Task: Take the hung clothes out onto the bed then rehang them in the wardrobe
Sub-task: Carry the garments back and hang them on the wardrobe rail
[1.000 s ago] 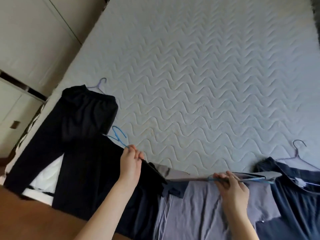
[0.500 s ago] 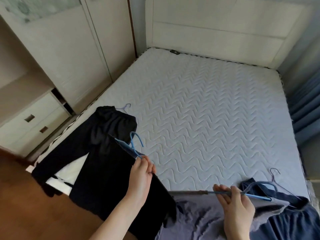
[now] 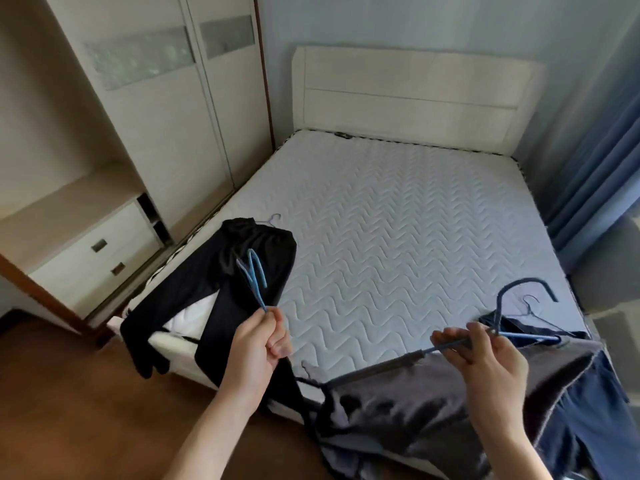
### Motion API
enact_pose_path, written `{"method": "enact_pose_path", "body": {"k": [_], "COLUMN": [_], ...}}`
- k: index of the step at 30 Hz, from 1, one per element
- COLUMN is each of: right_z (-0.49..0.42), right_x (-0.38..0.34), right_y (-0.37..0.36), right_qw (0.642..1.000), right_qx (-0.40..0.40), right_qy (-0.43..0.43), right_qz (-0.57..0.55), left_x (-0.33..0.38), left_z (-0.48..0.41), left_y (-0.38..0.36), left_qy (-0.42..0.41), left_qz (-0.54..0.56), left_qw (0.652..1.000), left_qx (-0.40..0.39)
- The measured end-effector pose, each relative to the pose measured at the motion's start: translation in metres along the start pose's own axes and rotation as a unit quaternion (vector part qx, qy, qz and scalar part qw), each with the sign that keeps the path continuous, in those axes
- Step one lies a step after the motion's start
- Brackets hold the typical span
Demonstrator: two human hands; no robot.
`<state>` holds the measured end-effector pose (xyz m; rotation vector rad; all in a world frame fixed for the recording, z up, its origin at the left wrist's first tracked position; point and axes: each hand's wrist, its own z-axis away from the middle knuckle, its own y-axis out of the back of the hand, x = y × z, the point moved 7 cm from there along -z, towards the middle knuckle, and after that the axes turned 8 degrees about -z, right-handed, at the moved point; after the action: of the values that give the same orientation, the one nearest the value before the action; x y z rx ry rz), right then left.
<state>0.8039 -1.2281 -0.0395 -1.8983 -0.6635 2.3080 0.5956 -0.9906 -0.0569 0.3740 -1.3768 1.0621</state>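
At the near edge of the white quilted mattress of the bed (image 3: 398,220), the person holds up two hangers at once, one in each hand. The left hand (image 3: 258,344) has its fingers and thumb curled tight round the neck of a light-blue plastic hanger (image 3: 254,282). The hook points up, and a long black garment (image 3: 214,341) trails from the hanger down over the bed's near-left corner. Holding it by the neck probably keeps the cloth from sliding off while leaving the hook free for a rail. The right hand (image 3: 488,355) wraps its fingers round the shoulder bar of a dark-blue hanger (image 3: 446,347), just beside the neck. This hanger carries a grey fabric garment (image 3: 415,403) that spills over the bed's near edge, half raised. Two pieces lie untouched on the bed. A pair of black trousers (image 3: 256,244) on a thin hanger sits at the near-left part, one leg drooping off the side. A navy garment (image 3: 595,427) on a thin wire hanger (image 3: 535,308) sits at the near-right corner. All four appear to be out of the cream sliding-door wardrobe (image 3: 194,133) along the bed's left side. Judging from that, the rehanging half looks to be starting, with these two lifted first.
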Motion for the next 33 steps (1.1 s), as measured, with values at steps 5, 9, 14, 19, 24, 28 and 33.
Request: {"method": "enact_pose_path", "body": {"k": [5,9,14,19,24,28,33], "right_z": [0.06,0.092,0.129,0.164,0.204,0.249,0.291], "right_x": [-0.005,0.011,0.047,0.072,0.09,0.1,0.151], "right_y": [-0.017,-0.033,-0.061,-0.085,-0.122,-0.163,-0.221], "right_qw": [0.998,0.987,0.952,0.894,0.845,0.802,0.763], "right_qx": [-0.068,-0.145,-0.27,-0.401,-0.49,-0.554,-0.588], "right_qy": [-0.01,-0.053,-0.125,-0.148,-0.119,-0.142,-0.118], "right_qz": [0.015,0.037,0.065,0.137,0.179,0.176,0.243], "left_x": [0.019,0.02,0.0,-0.019,-0.019,-0.019,-0.029], "left_z": [0.065,0.113,0.176,0.26,0.344,0.42,0.489], "left_y": [0.061,0.097,0.144,0.171,0.201,0.239,0.282], "left_qy": [0.002,0.004,-0.01,-0.025,-0.014,0.02,0.056], "left_qz": [-0.062,-0.135,-0.22,-0.278,-0.288,-0.257,-0.271], "left_qw": [0.998,0.985,0.949,0.896,0.837,0.788,0.724], "left_qx": [0.032,0.111,0.227,0.347,0.466,0.559,0.632]}}
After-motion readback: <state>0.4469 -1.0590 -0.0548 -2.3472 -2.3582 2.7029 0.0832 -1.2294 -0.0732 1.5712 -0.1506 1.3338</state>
